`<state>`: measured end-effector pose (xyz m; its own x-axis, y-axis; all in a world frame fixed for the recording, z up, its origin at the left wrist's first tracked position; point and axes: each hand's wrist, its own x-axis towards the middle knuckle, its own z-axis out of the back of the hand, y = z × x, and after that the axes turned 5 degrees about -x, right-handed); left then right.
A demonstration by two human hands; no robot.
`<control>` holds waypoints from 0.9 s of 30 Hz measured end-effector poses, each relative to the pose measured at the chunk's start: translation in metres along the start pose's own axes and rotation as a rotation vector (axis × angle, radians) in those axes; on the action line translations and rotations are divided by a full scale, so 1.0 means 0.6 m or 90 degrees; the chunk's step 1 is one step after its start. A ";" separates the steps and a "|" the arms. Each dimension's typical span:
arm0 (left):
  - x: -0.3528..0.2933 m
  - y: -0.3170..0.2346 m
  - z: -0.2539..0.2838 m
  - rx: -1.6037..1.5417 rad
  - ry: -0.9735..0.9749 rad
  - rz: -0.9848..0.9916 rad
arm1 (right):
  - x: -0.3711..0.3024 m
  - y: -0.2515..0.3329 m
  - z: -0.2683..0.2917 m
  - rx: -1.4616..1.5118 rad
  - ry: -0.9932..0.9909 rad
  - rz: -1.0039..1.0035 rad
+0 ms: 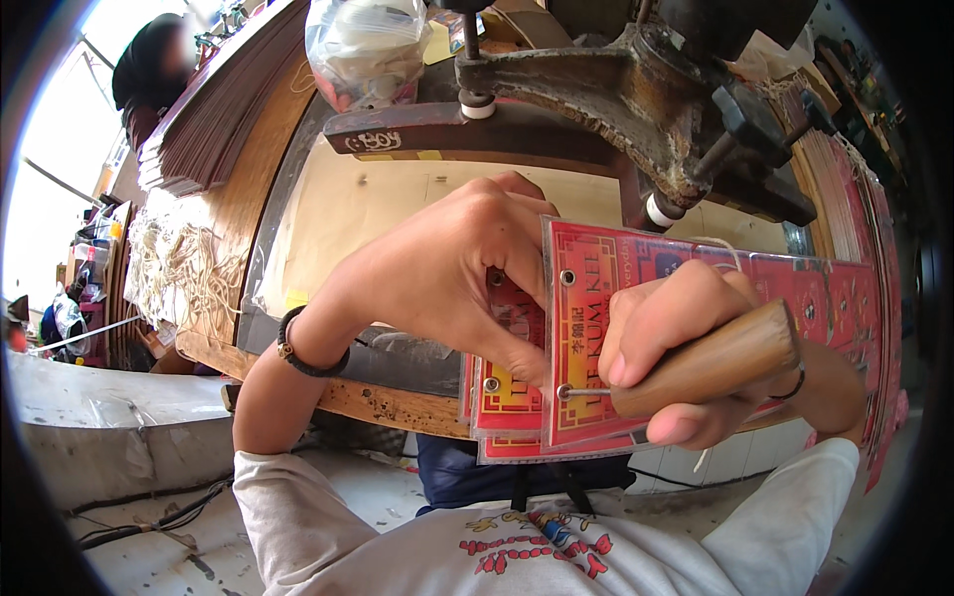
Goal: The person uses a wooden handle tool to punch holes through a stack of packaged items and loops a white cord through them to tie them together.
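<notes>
A stack of long red laminated strips (586,253) with yellow patterned ends and metal eyelets lies across the front of the table toward the right. My left hand (452,263) is closed on the stack's left end, thumb and fingers reaching between the layers; some fingertips are hidden. In my right hand (681,308) is a wooden-handled awl (720,363), gripped by its thick handle. Its thin metal shaft points left and meets the lower eyelet of the top strip; whether it passes through cannot be seen. A white cord (720,243) shows at the strip's upper edge, behind my right hand.
A heavy metal press (586,84) stands over a pale wooden board (338,219). Loose white cords (184,258) hang at the left beside stacked brown-red sheets (224,109). Beyond are a clear plastic bag (368,50) and another person (149,70). More strips are piled at the right.
</notes>
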<state>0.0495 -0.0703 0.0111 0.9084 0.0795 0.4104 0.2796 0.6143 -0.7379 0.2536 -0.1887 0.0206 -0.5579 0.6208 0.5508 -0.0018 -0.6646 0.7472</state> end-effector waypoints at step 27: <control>-0.003 0.017 -0.010 -0.121 0.016 -0.016 | 0.018 0.003 -0.006 -0.235 0.103 0.138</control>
<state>0.0525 -0.0687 -0.0003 0.9075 0.0453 0.4176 0.3531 0.4562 -0.8168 0.2446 -0.1848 0.0261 -0.7001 0.3983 0.5927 -0.1504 -0.8936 0.4229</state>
